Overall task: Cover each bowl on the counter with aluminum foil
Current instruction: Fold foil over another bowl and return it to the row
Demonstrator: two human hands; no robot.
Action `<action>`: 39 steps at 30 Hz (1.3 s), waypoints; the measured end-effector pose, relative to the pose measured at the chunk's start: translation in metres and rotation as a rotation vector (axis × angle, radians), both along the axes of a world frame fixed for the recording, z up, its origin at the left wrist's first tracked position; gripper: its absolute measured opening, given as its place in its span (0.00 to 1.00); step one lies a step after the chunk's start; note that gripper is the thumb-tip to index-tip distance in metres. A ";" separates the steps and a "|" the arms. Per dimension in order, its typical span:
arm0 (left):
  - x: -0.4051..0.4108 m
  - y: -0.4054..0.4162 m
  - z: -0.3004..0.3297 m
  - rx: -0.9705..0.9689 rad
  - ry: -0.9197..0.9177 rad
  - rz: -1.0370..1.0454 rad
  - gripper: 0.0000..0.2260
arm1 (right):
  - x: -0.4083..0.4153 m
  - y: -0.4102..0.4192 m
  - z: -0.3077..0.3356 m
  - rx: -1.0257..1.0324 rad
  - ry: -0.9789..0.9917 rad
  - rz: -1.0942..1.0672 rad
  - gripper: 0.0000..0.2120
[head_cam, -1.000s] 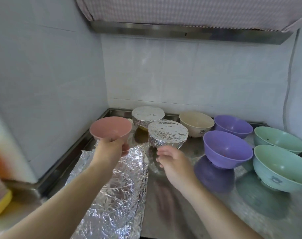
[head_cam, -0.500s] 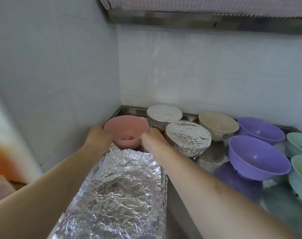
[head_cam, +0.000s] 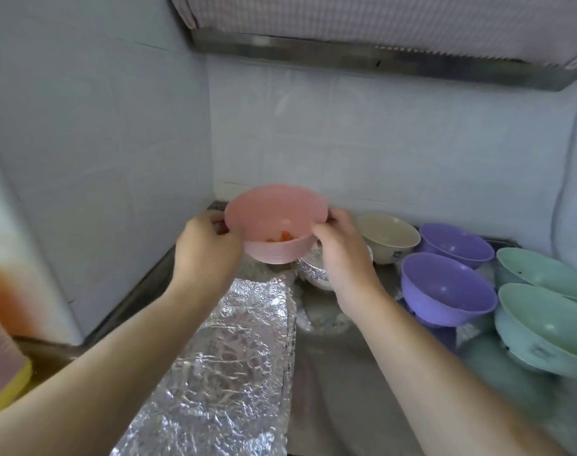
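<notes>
Head view: pink bowl (head_cam: 275, 222) held up off the steel counter (head_cam: 339, 373), tilted toward the camera, small orange pieces (head_cam: 278, 237) in its bottom. Left hand (head_cam: 206, 248) gripping its left wall, right hand (head_cam: 343, 248) clasping its right rim — both curled round it. Below, a crumpled sheet of aluminum foil (head_cam: 227, 366) flat on the counter. Just behind the right hand, a foil-covered bowl (head_cam: 313, 269), mostly hidden. To the right, uncovered — beige bowl (head_cam: 387, 236), two purple bowls (head_cam: 445, 287), two green bowls (head_cam: 543, 320).
</notes>
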State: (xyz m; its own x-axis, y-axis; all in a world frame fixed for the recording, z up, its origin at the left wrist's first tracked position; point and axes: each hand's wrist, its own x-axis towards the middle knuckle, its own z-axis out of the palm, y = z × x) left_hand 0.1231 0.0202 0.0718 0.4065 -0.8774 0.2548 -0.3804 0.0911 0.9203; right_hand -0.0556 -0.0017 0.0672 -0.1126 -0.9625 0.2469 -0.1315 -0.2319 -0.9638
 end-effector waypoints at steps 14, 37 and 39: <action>-0.152 0.097 -0.089 0.133 0.074 -0.251 0.13 | -0.133 0.119 -0.108 0.103 -0.198 -0.299 0.27; -0.153 0.163 -0.132 -0.003 0.302 -0.347 0.13 | -0.139 0.149 -0.138 -0.045 -0.185 -0.461 0.10; -0.142 0.181 -0.130 -0.045 0.258 -0.353 0.15 | -0.135 0.161 -0.124 -0.116 -0.056 -0.568 0.09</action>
